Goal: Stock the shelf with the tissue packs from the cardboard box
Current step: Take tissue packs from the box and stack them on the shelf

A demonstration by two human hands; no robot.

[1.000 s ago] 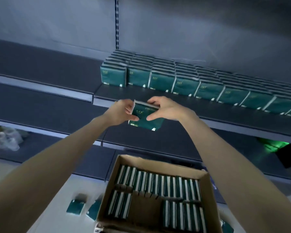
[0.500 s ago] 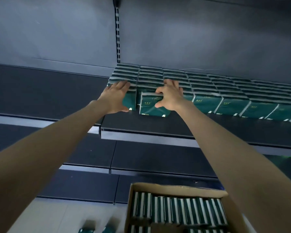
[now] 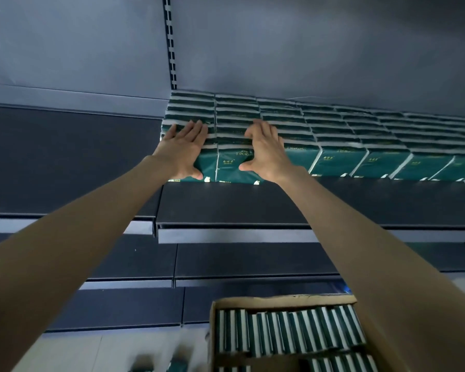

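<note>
Green tissue packs with white edges stand in several rows on the dark shelf [image 3: 253, 208]. My left hand [image 3: 184, 150] lies flat with straight fingers on the leftmost front pack [image 3: 207, 165]. My right hand [image 3: 265, 151] presses with straight fingers on the front pack [image 3: 232, 166] of the second column, thumb spread across its face. Both hands hold nothing. The cardboard box [image 3: 279, 300] sits below at the lower right, with more packs [image 3: 287, 334] standing on edge inside.
Lower dark shelves [image 3: 253, 261] step out beneath the stocked one. A slotted upright [image 3: 170, 41] runs up the grey back wall. A few loose packs [image 3: 176, 367] lie blurred on the pale floor left of the box.
Both hands carried a pack from above the box up to the shelf and set it at the front of the second column. Now both hands press flat against the front packs.
</note>
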